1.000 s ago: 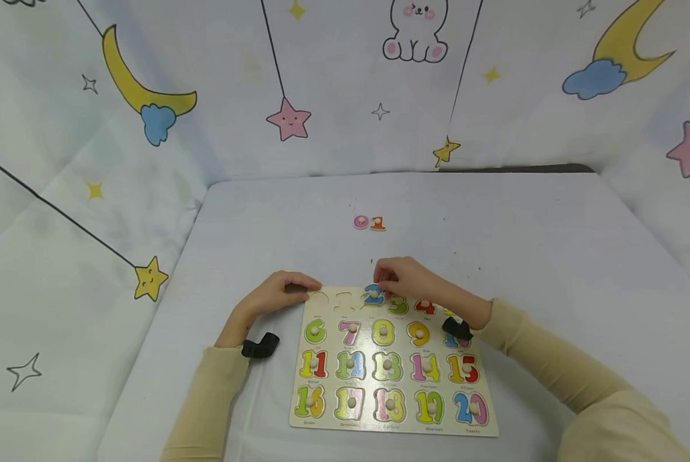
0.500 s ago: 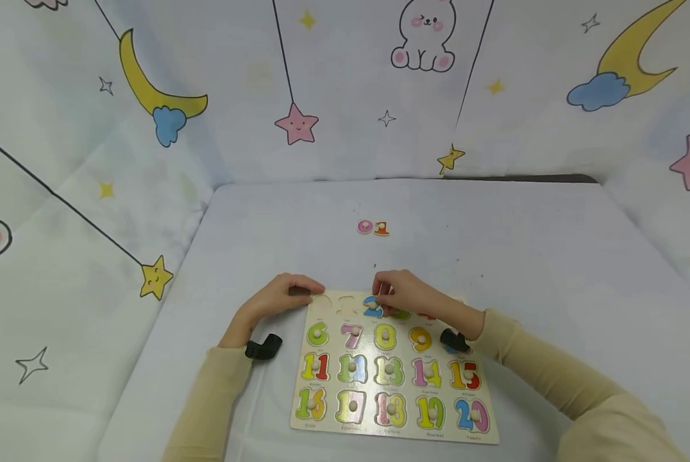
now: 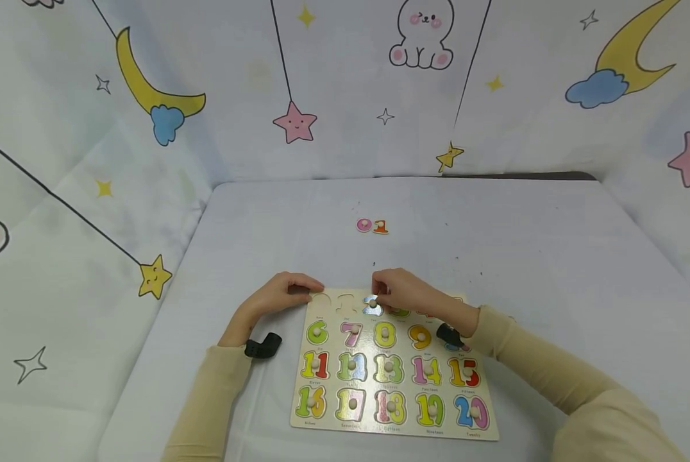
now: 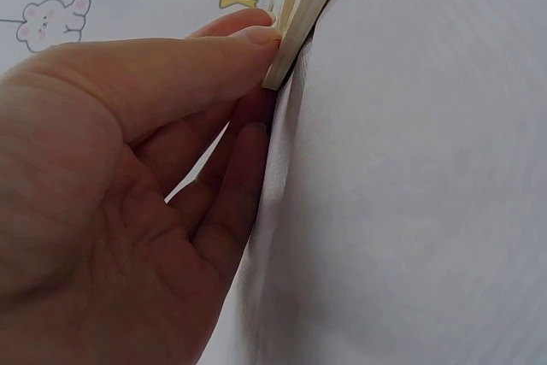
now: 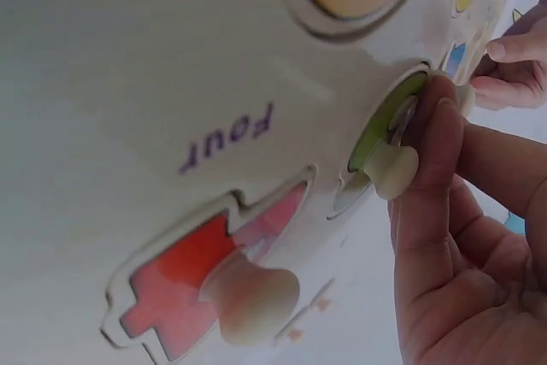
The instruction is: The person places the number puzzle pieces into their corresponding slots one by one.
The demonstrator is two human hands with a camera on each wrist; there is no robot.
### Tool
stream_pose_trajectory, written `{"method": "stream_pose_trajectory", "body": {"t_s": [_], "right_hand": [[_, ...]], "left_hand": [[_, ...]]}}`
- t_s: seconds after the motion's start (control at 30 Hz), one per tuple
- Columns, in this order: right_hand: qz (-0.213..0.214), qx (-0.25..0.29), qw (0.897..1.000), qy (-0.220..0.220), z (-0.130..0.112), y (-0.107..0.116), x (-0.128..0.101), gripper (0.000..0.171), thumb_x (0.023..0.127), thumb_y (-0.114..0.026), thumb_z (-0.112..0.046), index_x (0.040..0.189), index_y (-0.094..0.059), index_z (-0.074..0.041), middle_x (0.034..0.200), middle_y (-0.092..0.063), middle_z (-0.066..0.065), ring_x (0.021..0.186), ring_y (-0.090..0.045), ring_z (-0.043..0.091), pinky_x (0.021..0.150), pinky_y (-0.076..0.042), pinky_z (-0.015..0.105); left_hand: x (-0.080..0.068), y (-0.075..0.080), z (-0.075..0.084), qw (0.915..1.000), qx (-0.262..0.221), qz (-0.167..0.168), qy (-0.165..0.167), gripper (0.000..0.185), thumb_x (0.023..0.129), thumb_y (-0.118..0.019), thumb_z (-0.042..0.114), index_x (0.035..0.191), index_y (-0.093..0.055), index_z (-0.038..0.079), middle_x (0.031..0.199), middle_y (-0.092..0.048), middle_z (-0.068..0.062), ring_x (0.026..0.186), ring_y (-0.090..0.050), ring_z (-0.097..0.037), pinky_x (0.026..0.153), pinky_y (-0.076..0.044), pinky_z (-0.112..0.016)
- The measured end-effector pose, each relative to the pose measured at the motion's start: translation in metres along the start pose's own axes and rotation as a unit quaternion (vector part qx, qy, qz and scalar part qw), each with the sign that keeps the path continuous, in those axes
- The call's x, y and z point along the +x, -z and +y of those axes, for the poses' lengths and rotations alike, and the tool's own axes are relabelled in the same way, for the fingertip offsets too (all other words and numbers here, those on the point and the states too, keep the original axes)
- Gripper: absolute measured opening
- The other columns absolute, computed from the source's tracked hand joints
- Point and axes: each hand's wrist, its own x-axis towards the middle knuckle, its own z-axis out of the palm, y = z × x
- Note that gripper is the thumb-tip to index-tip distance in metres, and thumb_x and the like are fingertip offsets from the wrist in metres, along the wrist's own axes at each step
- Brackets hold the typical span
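Note:
A wooden number puzzle board (image 3: 333, 343) lies flat on the table, most slots filled with knobbed pieces. At its far left corner my left hand (image 3: 278, 294) holds the edge between thumb and index finger; in the left wrist view the thumb (image 4: 205, 66) presses the board's side. My right hand (image 3: 403, 292) reaches over the top row, thumb and index finger pinched at the right edge of the blue number 2 piece (image 3: 371, 309), which lies in its slot. In the right wrist view the fingers (image 5: 427, 185) partly hide the green 3 (image 5: 389, 121).
A pink 0 piece (image 3: 364, 225) and an orange 1 piece (image 3: 381, 227) lie side by side beyond the board. Their slots on the top row are bare. The red 4 (image 5: 188, 284) sits in the board. A patterned cloth wall (image 3: 345, 83) rises behind the table.
The number 2 piece, held raised and askew a second ago, has come down flat into its slot with my right hand. My left hand keeps its place at the corner.

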Motion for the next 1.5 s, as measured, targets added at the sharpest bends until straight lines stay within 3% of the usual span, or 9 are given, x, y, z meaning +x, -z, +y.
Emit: {"method": "stream_pose_trajectory", "body": {"t_s": [0.13, 0.4, 0.6, 0.7, 0.8, 0.97, 1.17, 1.27, 1.5], "right_hand": [[0.003, -0.022, 1.0, -0.014, -0.001, -0.002, 0.001, 0.013, 0.087, -0.068, -0.008, 0.083, -0.056, -0.011, 0.071, -0.053, -0.001, 0.061, -0.051, 0.013, 0.056, -0.045, 0.024], [-0.015, -0.062, 0.998, 0.008, -0.007, 0.001, 0.001, 0.013, 0.089, -0.064, -0.007, 0.077, -0.061, -0.011, 0.065, -0.054, -0.003, 0.053, -0.049, 0.011, 0.053, -0.043, 0.024], [-0.047, -0.072, 0.996, 0.023, -0.002, 0.022, 0.007, 0.007, 0.091, -0.062, -0.011, 0.089, -0.068, -0.009, 0.071, -0.058, -0.004, 0.055, -0.052, 0.01, 0.056, -0.044, 0.024], [-0.024, -0.078, 0.997, 0.014, 0.006, 0.04, 0.019, 0.011, 0.092, -0.062, -0.013, 0.098, -0.067, -0.007, 0.079, -0.06, -0.001, 0.06, -0.056, 0.013, 0.058, -0.046, 0.027], [0.041, -0.091, 0.995, -0.013, 0.017, 0.056, 0.036, 0.016, 0.091, -0.063, -0.013, 0.104, -0.066, -0.004, 0.087, -0.062, 0.005, 0.071, -0.056, 0.018, 0.064, -0.046, 0.031], [0.131, -0.118, 0.982, -0.073, 0.037, 0.071, 0.069, 0.033, 0.09, -0.064, -0.014, 0.119, -0.058, 0.001, 0.105, -0.058, 0.016, 0.09, -0.054, 0.028, 0.077, -0.044, 0.04], [0.085, -0.167, 0.978, -0.085, 0.054, 0.069, 0.093, 0.057, 0.092, -0.063, -0.024, 0.136, -0.042, 0.005, 0.124, -0.042, 0.03, 0.109, -0.046, 0.039, 0.09, -0.039, 0.047], [0.071, -0.193, 0.975, -0.084, 0.058, 0.068, 0.098, 0.053, 0.092, -0.063, -0.026, 0.133, -0.048, 0.003, 0.12, -0.043, 0.028, 0.104, -0.047, 0.037, 0.085, -0.042, 0.047], [0.094, -0.21, 0.97, -0.074, 0.059, 0.067, 0.101, 0.042, 0.089, -0.067, -0.023, 0.124, -0.058, -0.002, 0.111, -0.049, 0.022, 0.094, -0.052, 0.033, 0.078, -0.045, 0.045]], "left_hand": [[0.004, -0.001, -0.017, 1.0, 0.003, 0.001, -0.002, 0.025, 0.087, -0.065, -0.001, 0.112, -0.067, -0.001, 0.116, -0.062, -0.011, 0.111, -0.054, -0.026, 0.092, -0.04, -0.04], [0.004, 0.0, -0.019, 1.0, -0.002, 0.003, -0.009, 0.024, 0.087, -0.066, 0.004, 0.11, -0.07, 0.006, 0.114, -0.064, -0.004, 0.109, -0.055, -0.02, 0.091, -0.042, -0.035], [0.006, -0.002, -0.018, 1.0, 0.001, 0.0, -0.008, 0.025, 0.086, -0.066, 0.002, 0.111, -0.069, 0.004, 0.115, -0.064, -0.006, 0.11, -0.055, -0.021, 0.091, -0.041, -0.035], [0.008, -0.004, -0.017, 1.0, 0.004, -0.004, -0.007, 0.026, 0.086, -0.065, 0.0, 0.112, -0.067, 0.0, 0.116, -0.063, -0.01, 0.111, -0.054, -0.025, 0.092, -0.041, -0.037], [0.007, -0.005, -0.011, 1.0, 0.005, -0.003, 0.0, 0.026, 0.086, -0.063, -0.004, 0.112, -0.066, -0.004, 0.116, -0.062, -0.014, 0.111, -0.054, -0.029, 0.092, -0.04, -0.039], [0.0, 0.0, 0.011, 1.0, 0.007, 0.001, 0.006, 0.025, 0.086, -0.062, -0.007, 0.11, -0.065, -0.007, 0.115, -0.062, -0.017, 0.111, -0.054, -0.03, 0.092, -0.041, -0.036], [-0.003, 0.001, 0.019, 1.0, 0.002, -0.003, -0.001, 0.024, 0.086, -0.062, -0.008, 0.109, -0.065, -0.009, 0.114, -0.062, -0.019, 0.11, -0.054, -0.031, 0.092, -0.041, -0.037], [-0.003, 0.001, 0.02, 1.0, -0.001, -0.004, 0.001, 0.025, 0.085, -0.062, -0.008, 0.11, -0.065, -0.008, 0.114, -0.062, -0.018, 0.11, -0.054, -0.031, 0.092, -0.04, -0.039], [-0.003, 0.002, 0.021, 1.0, 0.002, 0.0, 0.006, 0.025, 0.085, -0.062, -0.009, 0.11, -0.065, -0.008, 0.114, -0.062, -0.018, 0.11, -0.054, -0.031, 0.092, -0.04, -0.039]]}}
